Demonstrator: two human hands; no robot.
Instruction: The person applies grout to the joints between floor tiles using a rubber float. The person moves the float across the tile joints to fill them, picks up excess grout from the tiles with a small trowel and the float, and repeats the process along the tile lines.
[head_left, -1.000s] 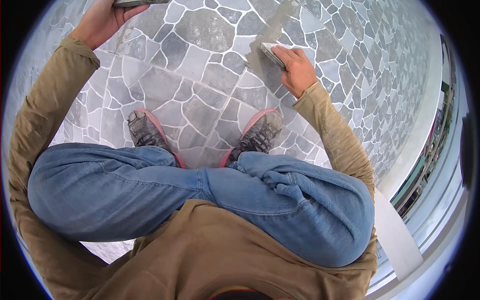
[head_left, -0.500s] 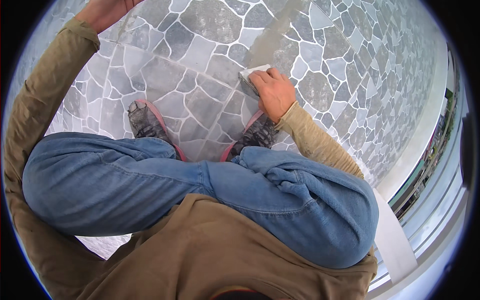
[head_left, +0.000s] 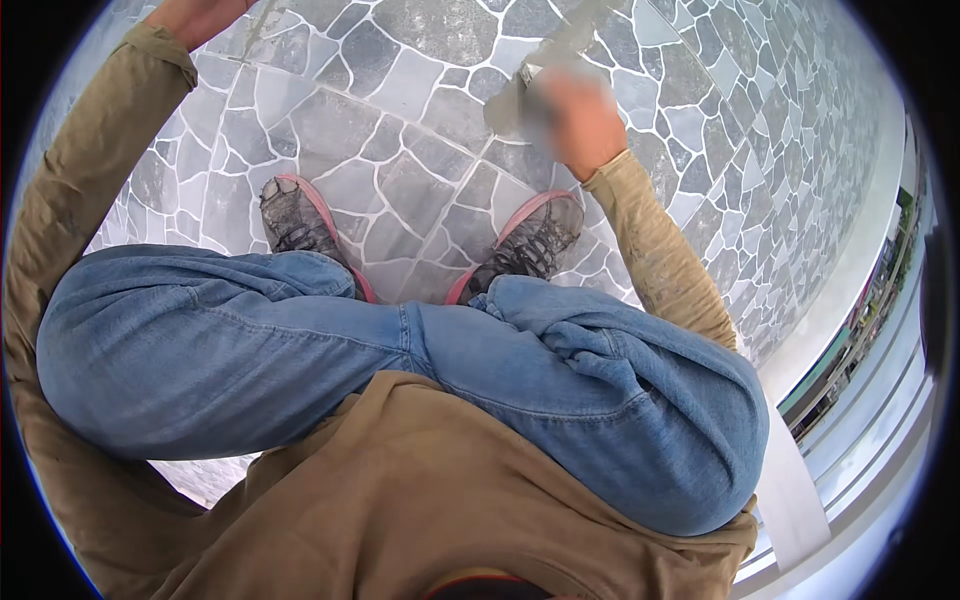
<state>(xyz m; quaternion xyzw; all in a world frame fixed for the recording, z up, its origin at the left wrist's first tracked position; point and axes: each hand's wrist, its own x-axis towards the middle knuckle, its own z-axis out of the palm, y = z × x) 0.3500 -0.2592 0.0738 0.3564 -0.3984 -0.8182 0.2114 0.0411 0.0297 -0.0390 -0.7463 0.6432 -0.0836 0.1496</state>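
My right hand (head_left: 580,115) is closed over a pale, flat-edged piece (head_left: 529,74) low over the stone-patterned floor tiles (head_left: 425,40). Blur hides most of the fingers and the piece, so its exact kind does not show. A wet grey-brown smear of paste (head_left: 503,108) lies on the tiles beside this hand and runs on toward the top edge. At the upper left, the frame cuts off my left hand (head_left: 198,18); its fingers are mostly out of sight, and nothing shows in it.
My two dark shoes with pink edges, the left shoe (head_left: 300,220) and the right shoe (head_left: 530,235), stand on the tiles below the smear. A pale curved border (head_left: 835,325) runs along the right, with railing bars (head_left: 860,400) beyond it.
My right hand has moved up and slightly right with the pale piece, uncovering more smear near my right shoe. My left hand has shifted slightly up and left, further out of frame.
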